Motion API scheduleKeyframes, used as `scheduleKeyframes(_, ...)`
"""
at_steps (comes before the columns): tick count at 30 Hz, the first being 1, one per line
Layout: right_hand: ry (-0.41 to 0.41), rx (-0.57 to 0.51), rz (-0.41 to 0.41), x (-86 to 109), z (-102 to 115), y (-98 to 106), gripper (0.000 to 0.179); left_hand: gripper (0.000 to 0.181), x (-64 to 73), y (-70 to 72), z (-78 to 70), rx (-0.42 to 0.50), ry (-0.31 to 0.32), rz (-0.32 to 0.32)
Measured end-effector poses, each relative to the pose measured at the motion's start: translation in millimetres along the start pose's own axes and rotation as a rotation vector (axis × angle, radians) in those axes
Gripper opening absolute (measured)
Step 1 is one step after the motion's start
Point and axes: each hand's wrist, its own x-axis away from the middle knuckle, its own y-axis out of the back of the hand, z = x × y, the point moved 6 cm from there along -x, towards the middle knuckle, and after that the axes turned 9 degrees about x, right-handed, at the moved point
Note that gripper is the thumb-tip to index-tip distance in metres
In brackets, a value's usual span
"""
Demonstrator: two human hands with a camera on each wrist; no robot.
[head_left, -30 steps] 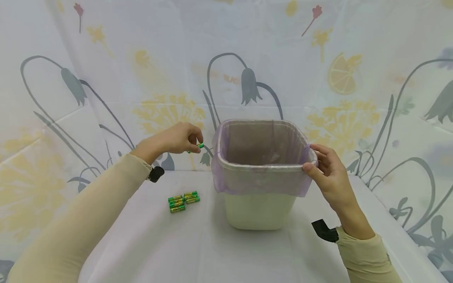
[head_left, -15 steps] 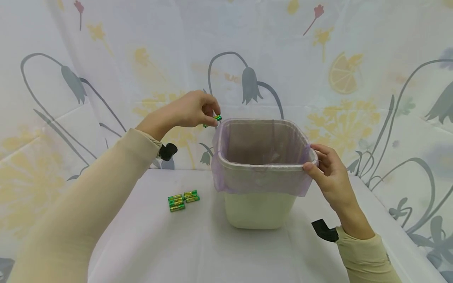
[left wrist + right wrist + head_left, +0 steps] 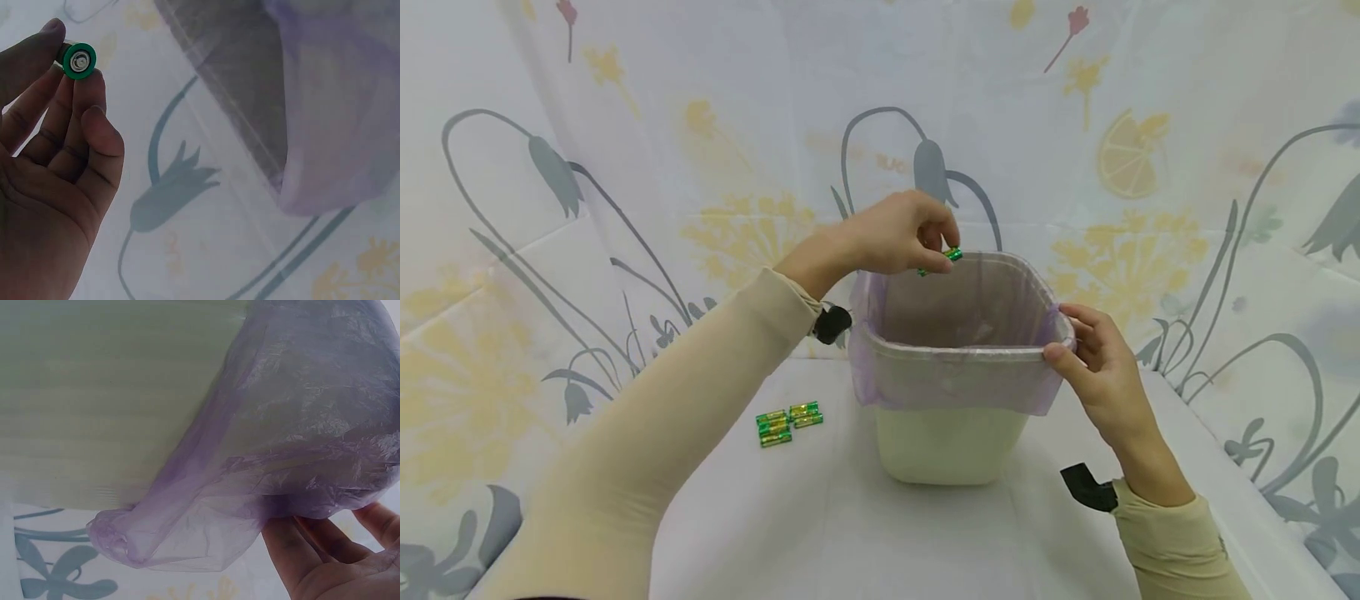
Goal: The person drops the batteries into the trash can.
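Observation:
My left hand [image 3: 898, 233] pinches a small green battery [image 3: 953, 253] between thumb and fingers, over the far left part of the bin's opening. In the left wrist view, one end of that battery [image 3: 79, 61] faces the camera. The pale bin [image 3: 951, 450] stands upright, lined with a thin purple bag [image 3: 955, 385] folded down over its rim. At the bin's right corner, my right hand [image 3: 1105, 375] grips the bagged rim, thumb in front and fingers behind. The right wrist view has those fingers [image 3: 294, 550] against the bag. The bottom of the bin is hidden.
Several more green batteries [image 3: 775, 427] lie grouped on the white tablecloth [image 3: 850, 542], left of the bin. Behind the table hangs a pale curtain [image 3: 760, 125] printed with flowers.
My left hand has risen and moved right with the battery, from left of the bin to over its opening. The right hand has stayed at the rim.

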Motion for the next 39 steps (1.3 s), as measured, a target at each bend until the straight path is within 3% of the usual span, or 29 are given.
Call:
scheduleKeyframes(6,0.004,-0.012,-0.002,0.1,0.4,0.3,0.049,0.015,-12.5,-33.5,-4.0,-0.040,-0.029,0.078)
scheduleKeyframes(11,-0.002,-0.008,-0.003,0.1,0.0,2.2,0.048,0.015,-12.8,-47.9,0.9,-0.063,-0.004,0.114)
scheduleKeyframes(19,-0.010,-0.007,0.003,2.3,-0.3,1.4,0.048,0.017,-10.3,-64.1,9.5,-0.017,-0.015,0.154)
scheduleKeyframes(29,-0.014,0.015,0.013,2.3,1.1,-0.1,0.049,0.017,-3.7,-79.7,28.0,-0.047,0.054,0.205)
scheduleKeyframes(39,-0.008,0.016,0.009,1.7,1.3,0.9,0.049,0.015,-5.6,-83.9,31.4,-0.063,0.059,0.220)
